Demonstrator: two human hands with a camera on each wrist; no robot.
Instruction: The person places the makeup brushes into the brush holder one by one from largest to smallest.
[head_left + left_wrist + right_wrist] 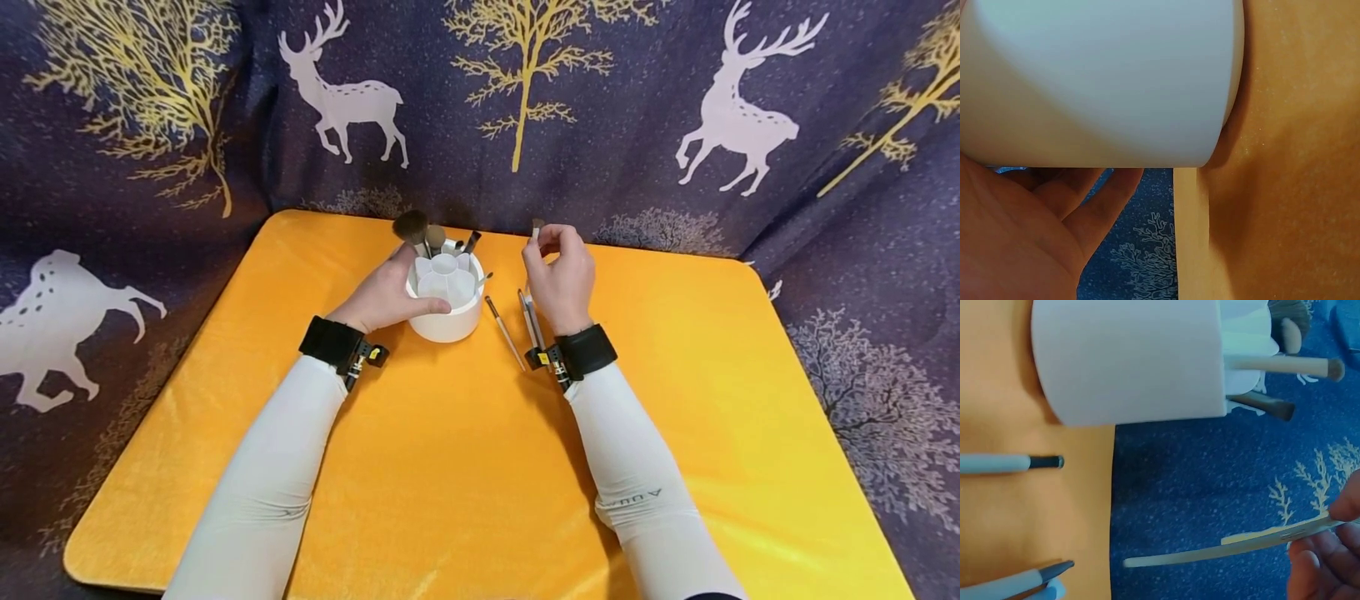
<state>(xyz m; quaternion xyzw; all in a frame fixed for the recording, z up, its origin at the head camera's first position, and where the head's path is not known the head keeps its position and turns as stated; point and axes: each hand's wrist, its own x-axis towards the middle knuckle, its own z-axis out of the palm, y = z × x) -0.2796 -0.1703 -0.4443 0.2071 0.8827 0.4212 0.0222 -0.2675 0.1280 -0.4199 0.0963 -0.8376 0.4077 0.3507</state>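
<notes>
Several makeup brushes point(411, 227) stand bristles-up in a white pot point(444, 327), which sits upright on the orange bench point(450, 467) near its far edge. Petal-shaped dividers point(446, 287) split the inside of the pot; the biggest dark brush head leans out at the left, with a rounded tan head point(436, 238) beside it. The left hand point(384, 293) is wrapped round the pot's left side, its thumb over the near rim. To the right of the pot, and apart from it, the right hand point(561, 275) pinches 1 loose brush point(537, 225) between thumb and fingers, bristles upward and pale handle point(1204, 553) pointing down. At least 3 resting brushes point(505, 333) lie on the bench between the pot and the right wrist: 1 separate, 2 side by side and partly hidden by the wrist camera point(537, 358). White sleeves point(258, 475) cover both arms, and a dark cloth point(615, 125) with white deer point(352, 100) hangs behind
</notes>
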